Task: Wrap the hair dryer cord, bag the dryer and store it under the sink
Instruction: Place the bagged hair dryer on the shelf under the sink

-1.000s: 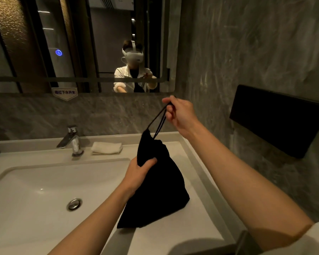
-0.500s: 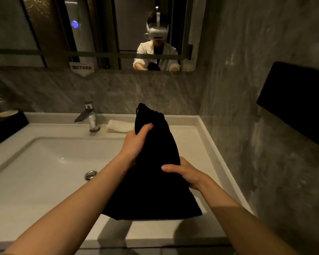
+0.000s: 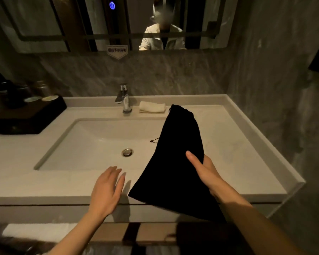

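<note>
We held the black bag [image 3: 175,162] in our right hand [image 3: 203,172], near the front right corner of the tabletop [image 3: 238,144]. Its fingers were wrapped around the right side of the bag about halfway up, thumb across the front cloth and the other fingers hidden behind it. The bag's long axis ran from its wide bottom, which hung past the front edge of the tabletop, up and slightly back to the gathered neck, which pointed toward the back edge near the folded white towel [image 3: 152,107]. We could not tell whether the bottom touched the tabletop or was lifted clear. A thin cord end [image 3: 154,140] stuck out on the bag's left side, over the sink basin [image 3: 92,142].

Our left hand [image 3: 107,190] hovered open just left of the bag's bottom corner, over the front edge, fingers spread and holding nothing. The dryer itself was not visible; we judged it was inside the bag with the neck drawn closed.

The storage space lay below the front edge, where a shelf with a white towel [image 3: 39,232] showed at the lower left. So the bag sat above and slightly behind its goal, and the right hand already had it. The left hand looked free to open or steady whatever stood below.
</note>
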